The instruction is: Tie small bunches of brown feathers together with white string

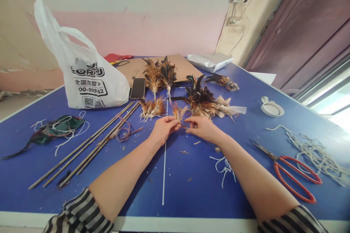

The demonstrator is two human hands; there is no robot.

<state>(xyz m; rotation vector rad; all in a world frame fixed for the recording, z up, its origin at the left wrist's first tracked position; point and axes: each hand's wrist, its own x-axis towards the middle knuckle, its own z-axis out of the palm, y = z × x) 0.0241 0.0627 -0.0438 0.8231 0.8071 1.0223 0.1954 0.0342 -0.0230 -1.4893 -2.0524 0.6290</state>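
one dark green bundle (64, 127) lies at our far left, a white plastic bag (90, 69) standing behind it. next we see a few thin sticks (100, 146) side by side on the blue table (191, 189), with a purple cord (138, 130) against them and a phone (137, 88) near their far ends. then comes a low pile of short ginger feathers (151, 109) with pale bases, and behind it two fuller feather bundles (154, 76), the right one nearly black. in front of these, our left hand (165, 129) pinches a small feather tuft (178, 110), light orange-brown and wispy, its tips fanned away from us. our right hand (203, 128) is just beside the tuft, fingers half bent; we cannot tell whether its fingertips grasp anything. beyond it a feather heap (201, 98) mixes glossy black plumes with tan and whitish ones. farther right we have a white ring (270, 114), red-handled scissors (274, 157) and tangled pale string (314, 149).
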